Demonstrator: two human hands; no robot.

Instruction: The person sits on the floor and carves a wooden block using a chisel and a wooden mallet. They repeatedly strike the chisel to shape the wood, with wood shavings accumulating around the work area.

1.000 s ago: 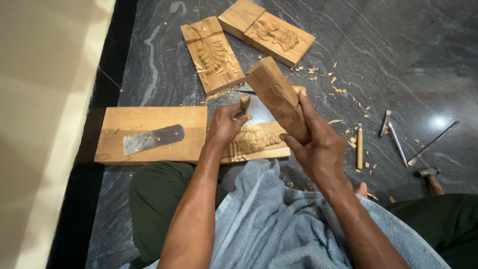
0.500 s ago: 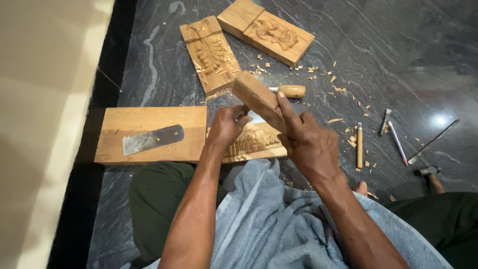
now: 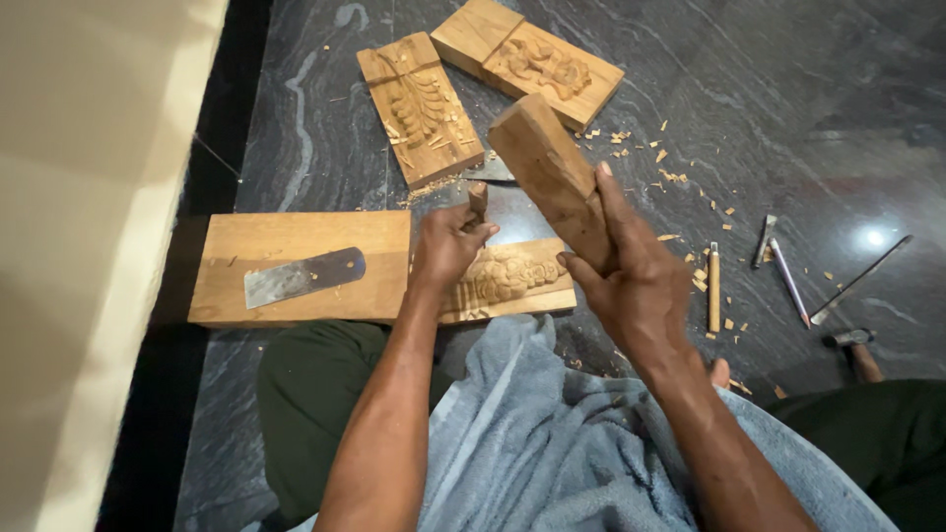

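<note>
**Mallet block raised over chisel on carved panel**

Thick rectangular wooden mallet block [image 3: 552, 177]: looks dense, rigid, dry, good grip; best held at its near end. Right hand [image 3: 636, 286] is clamped there, far end tilted up-left. Left hand [image 3: 445, 246] is fisted round a short wooden-handled chisel [image 3: 478, 200], just left of the block, tip hidden. Both sit over the pale relief-carved wooden panel [image 3: 507, 279] on a flat plank [image 3: 296, 268]. Brittle detail there.

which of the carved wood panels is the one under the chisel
The low carved panel by the lap, under the left hand; the other two carved panels lie farther off, untouched.
</note>
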